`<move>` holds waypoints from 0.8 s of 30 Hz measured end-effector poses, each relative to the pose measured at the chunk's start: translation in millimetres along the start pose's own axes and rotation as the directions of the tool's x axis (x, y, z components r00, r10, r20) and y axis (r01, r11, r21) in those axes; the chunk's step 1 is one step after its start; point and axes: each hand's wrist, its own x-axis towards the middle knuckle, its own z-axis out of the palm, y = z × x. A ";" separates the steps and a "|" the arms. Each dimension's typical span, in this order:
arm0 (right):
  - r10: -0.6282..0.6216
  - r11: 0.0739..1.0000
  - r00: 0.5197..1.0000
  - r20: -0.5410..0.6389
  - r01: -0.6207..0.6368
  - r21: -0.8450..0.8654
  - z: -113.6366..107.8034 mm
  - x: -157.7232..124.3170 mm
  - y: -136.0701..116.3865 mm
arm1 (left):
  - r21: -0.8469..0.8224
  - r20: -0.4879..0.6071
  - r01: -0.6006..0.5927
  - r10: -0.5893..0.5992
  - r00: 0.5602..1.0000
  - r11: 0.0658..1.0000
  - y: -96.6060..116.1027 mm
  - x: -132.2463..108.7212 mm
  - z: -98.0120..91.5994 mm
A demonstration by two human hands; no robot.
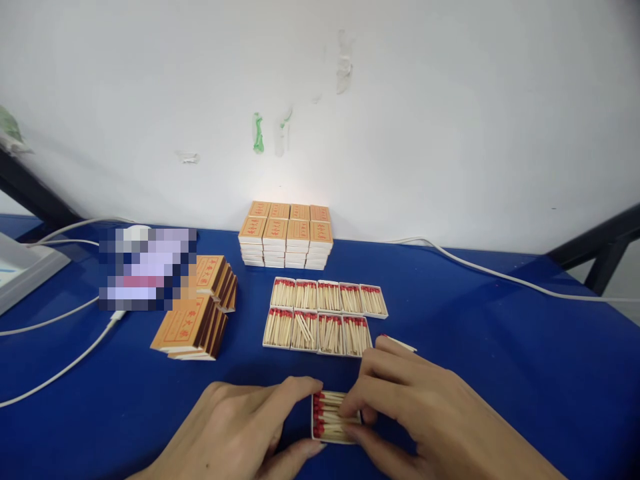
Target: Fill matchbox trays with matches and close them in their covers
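Left hand (240,427) fingers pinch near matchbox tray (337,441) at left end; right hand (425,400) fingers on matches (330,415), pinch unclear.

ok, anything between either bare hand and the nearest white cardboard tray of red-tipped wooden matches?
Nothing visible: the left hand brackets the left end of the tray; fingers of the right hand lie over its right end.

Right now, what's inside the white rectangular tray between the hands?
Red-headed wooden matches, heads toward the left hand. Right hand covers some match ends; any matches beneath are hidden.
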 end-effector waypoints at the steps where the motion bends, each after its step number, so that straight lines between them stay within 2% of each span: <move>1: -0.006 1.000 1.000 -0.005 0.006 -0.001 0.4 0.2 -0.1 | -0.004 -0.003 0.001 -0.001 1.000 1.000 0.2 0.6 0.4; 15: 0.018 1.000 0.999 0.040 -0.018 0.002 -0.6 -5.5 1.1 | 0.003 -0.008 -0.019 0.019 1.000 1.000 -0.9 0.8 4.4; 24: -0.008 1.000 1.000 -0.026 0.007 -0.027 1.8 -1.3 -0.4 | -0.021 0.004 0.005 -0.005 1.000 1.000 -2.3 1.6 1.3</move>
